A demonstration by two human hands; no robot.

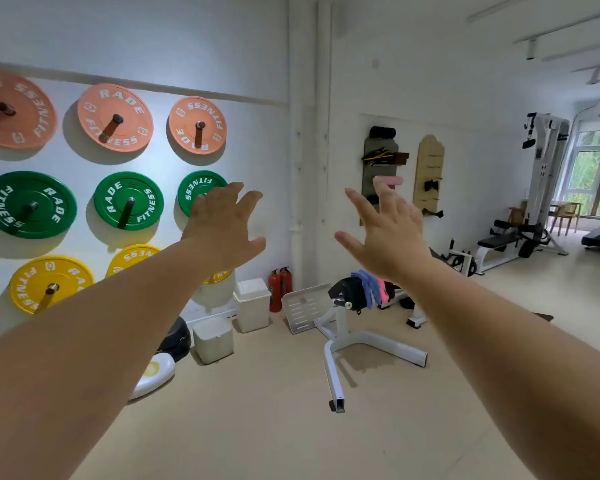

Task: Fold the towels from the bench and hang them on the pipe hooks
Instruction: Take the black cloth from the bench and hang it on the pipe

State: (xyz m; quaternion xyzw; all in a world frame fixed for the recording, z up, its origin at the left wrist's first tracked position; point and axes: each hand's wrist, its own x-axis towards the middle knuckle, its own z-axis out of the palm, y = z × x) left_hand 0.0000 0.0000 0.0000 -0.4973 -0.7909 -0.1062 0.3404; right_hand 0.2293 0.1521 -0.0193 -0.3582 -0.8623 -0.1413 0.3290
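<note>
Towels [370, 286], blue and pink, drape one bench [344, 292]; left hand [222, 226] and right hand [386, 234] both released.

The white metal desk with a black padded top [342, 291] stands on the smooth beige floor [257, 427]. Soft purple and pink towels [369, 289] hang over its top. Two white plastic bins [252, 306] sit on the floor near it.

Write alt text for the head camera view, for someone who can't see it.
Two bare arms reach forward, left hand and right hand open with fingers spread, holding nothing. Beyond them, purple and pink towels lie draped over a white-framed bench on a gym floor. Coloured weight plates hang on the left wall, beside white pipes.
</note>
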